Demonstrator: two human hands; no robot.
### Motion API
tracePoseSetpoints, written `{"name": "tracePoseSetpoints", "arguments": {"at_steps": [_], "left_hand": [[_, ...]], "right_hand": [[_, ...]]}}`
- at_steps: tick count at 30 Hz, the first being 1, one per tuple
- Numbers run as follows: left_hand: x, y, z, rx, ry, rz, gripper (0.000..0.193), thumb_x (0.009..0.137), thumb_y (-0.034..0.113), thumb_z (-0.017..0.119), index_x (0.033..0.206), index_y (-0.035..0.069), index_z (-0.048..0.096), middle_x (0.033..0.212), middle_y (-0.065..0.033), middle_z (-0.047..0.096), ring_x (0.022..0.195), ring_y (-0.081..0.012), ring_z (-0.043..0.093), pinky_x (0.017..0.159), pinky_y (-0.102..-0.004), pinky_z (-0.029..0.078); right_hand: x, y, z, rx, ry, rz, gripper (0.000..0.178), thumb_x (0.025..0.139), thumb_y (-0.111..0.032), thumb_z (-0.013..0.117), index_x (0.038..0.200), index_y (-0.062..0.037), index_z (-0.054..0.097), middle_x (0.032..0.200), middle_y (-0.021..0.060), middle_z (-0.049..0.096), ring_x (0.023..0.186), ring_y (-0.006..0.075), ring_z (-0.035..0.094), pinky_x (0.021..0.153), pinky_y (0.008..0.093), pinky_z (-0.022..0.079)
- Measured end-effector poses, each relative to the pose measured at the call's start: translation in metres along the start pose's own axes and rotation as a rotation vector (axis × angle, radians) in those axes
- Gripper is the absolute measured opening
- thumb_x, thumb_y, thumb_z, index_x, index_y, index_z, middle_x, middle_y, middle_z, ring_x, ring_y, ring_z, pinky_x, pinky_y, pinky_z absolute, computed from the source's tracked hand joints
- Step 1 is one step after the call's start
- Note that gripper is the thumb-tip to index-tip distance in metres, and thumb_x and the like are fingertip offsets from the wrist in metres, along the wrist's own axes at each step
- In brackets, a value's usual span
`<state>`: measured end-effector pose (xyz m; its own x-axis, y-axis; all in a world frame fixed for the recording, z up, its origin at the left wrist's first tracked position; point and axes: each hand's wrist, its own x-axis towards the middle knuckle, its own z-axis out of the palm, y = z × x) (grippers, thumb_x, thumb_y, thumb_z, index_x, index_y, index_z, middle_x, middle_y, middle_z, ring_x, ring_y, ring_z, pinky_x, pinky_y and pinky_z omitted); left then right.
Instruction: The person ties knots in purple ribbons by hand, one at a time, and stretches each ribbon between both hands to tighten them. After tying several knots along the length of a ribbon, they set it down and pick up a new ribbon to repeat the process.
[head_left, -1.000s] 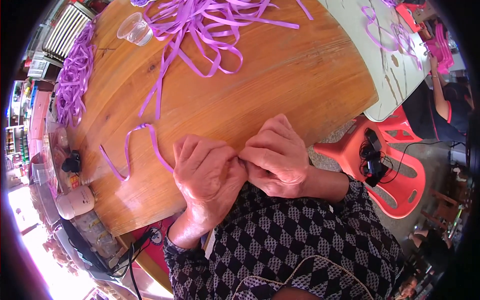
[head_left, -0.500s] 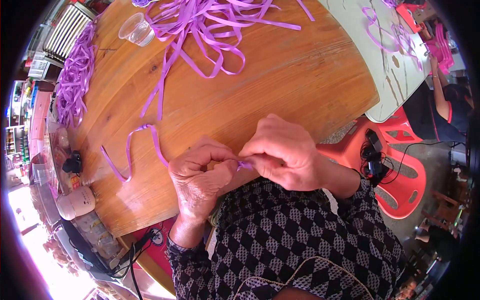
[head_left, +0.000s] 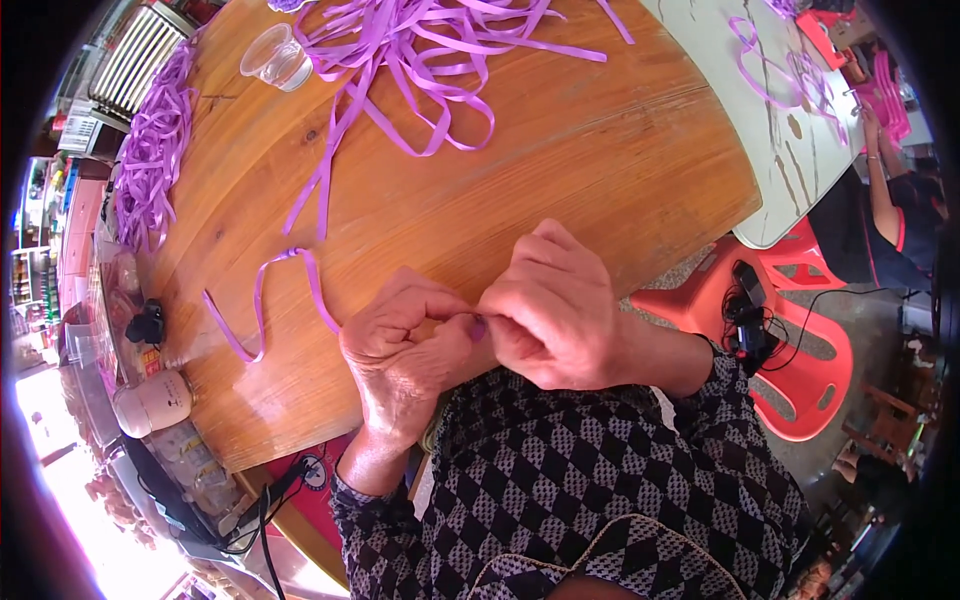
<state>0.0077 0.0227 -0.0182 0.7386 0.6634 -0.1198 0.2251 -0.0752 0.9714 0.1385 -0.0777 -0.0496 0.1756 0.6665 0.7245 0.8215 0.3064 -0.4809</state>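
Note:
A narrow purple ribbon (head_left: 259, 300) trails in a curve over the wooden table and runs into my left hand (head_left: 405, 338). The thumb and index finger of that hand pinch it, and a small bit of purple shows at the fingertips. My right hand (head_left: 550, 310) is closed right beside it, fingertips meeting those of the left on the ribbon's end. What lies between the fingers is mostly hidden. Both hands are just over the table's near edge, in front of my body.
A heap of loose purple ribbons (head_left: 410, 60) covers the far part of the wooden table (head_left: 600, 150), beside a clear plastic cup (head_left: 277, 60). More ribbons (head_left: 155, 160) hang at the left edge. A red plastic chair (head_left: 810, 370) holds black cables. Another person's arm (head_left: 880, 185) is at right.
My right hand has turned and its fingers have curled tighter against the left fingertips. Less of the purple ribbon end shows between the hands. The left hand has barely moved.

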Motion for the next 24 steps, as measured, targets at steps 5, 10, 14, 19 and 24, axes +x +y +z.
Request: {"name": "tracePoseSetpoints", "arguments": {"at_steps": [5, 10, 14, 19, 24], "left_hand": [[-0.001, -0.001, 0.001, 0.076, 0.009, 0.118, 0.005, 0.065, -0.004, 0.065, 0.069, -0.002, 0.062, 0.069, -0.0038, 0.055, 0.065, -0.0117, 0.048, 0.057, -0.0229, 0.038], [-0.001, 0.001, 0.005, 0.167, 0.066, 0.192, 0.006, 0.064, -0.007, 0.059, 0.068, -0.003, 0.061, 0.067, -0.0037, 0.054, 0.064, -0.0107, 0.047, 0.056, -0.0214, 0.034], [-0.001, -0.003, 0.005, 0.125, 0.074, 0.212, 0.007, 0.064, -0.008, 0.059, 0.068, -0.003, 0.061, 0.068, -0.0036, 0.054, 0.065, -0.0102, 0.047, 0.056, -0.0211, 0.034], [0.001, -0.006, -0.004, 0.244, 0.038, 0.295, 0.010, 0.064, -0.007, 0.060, 0.072, -0.001, 0.061, 0.069, -0.0063, 0.057, 0.067, -0.0155, 0.050, 0.059, -0.0250, 0.040], [0.001, 0.002, -0.010, -0.045, 0.041, -0.016, 0.006, 0.071, -0.004, 0.061, 0.075, 0.000, 0.063, 0.071, 0.0000, 0.057, 0.064, -0.0054, 0.046, 0.057, -0.0200, 0.037]], "right_hand": [[-0.001, 0.000, 0.000, 0.256, -0.021, 0.166, 0.026, 0.056, 0.013, 0.063, 0.075, -0.0023, 0.055, 0.061, 0.0045, 0.047, 0.052, 0.0198, 0.044, 0.052, 0.0317, 0.031], [0.001, -0.001, 0.003, 0.128, -0.025, 0.092, 0.022, 0.058, 0.010, 0.062, 0.075, -0.0020, 0.054, 0.060, 0.0042, 0.046, 0.052, 0.0201, 0.043, 0.051, 0.0320, 0.030], [-0.002, 0.000, 0.011, -0.030, 0.071, -0.043, 0.017, 0.061, 0.006, 0.061, 0.074, -0.0010, 0.052, 0.062, 0.0051, 0.047, 0.050, 0.0197, 0.043, 0.048, 0.0323, 0.030], [-0.006, -0.002, 0.009, -0.089, 0.105, -0.108, 0.017, 0.062, 0.007, 0.061, 0.075, 0.0003, 0.052, 0.064, 0.0067, 0.050, 0.050, 0.0200, 0.045, 0.048, 0.0316, 0.031], [-0.007, 0.003, 0.007, 0.046, 0.095, -0.020, 0.022, 0.061, 0.011, 0.060, 0.078, -0.0002, 0.053, 0.065, 0.0063, 0.051, 0.052, 0.0206, 0.046, 0.050, 0.0313, 0.033]]}}
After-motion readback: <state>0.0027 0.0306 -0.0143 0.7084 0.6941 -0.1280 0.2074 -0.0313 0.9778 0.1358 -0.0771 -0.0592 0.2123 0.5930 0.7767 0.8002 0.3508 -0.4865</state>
